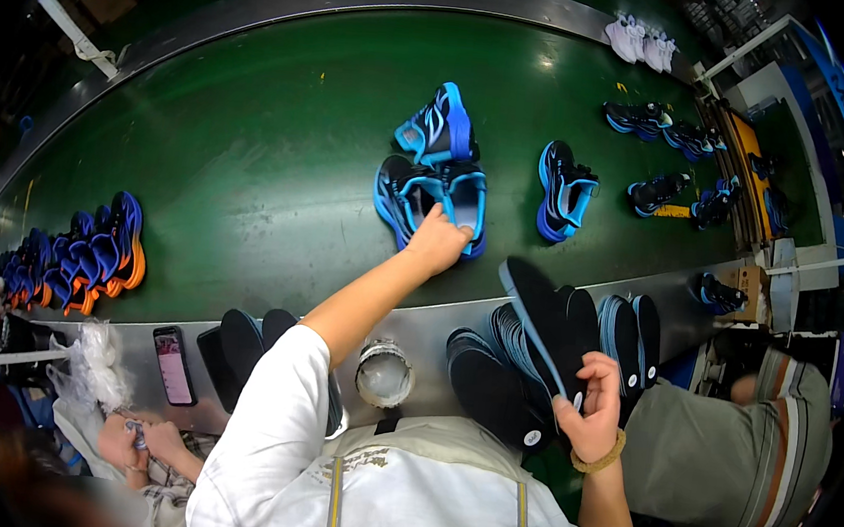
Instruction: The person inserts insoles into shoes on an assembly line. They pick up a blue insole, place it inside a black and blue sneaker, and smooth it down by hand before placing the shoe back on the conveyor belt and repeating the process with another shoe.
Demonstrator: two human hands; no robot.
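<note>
Reaching out over the green surface, my left hand is closed at the heel collars of a pair of black and blue sneakers, its fingers partly inside the openings. Just beyond them another blue and black sneaker lies on its side, touching their toes. Near my body, my right hand grips the heel end of a black insole with a grey-blue edge, thumb on one side and fingers on the other. It is tilted upward above stacks of similar insoles, which it partly hides.
A single sneaker stands to the right, with several more farther off. Blue and orange sneakers line the left. On the metal ledge are a phone, a round container and more insoles. People sit on both sides.
</note>
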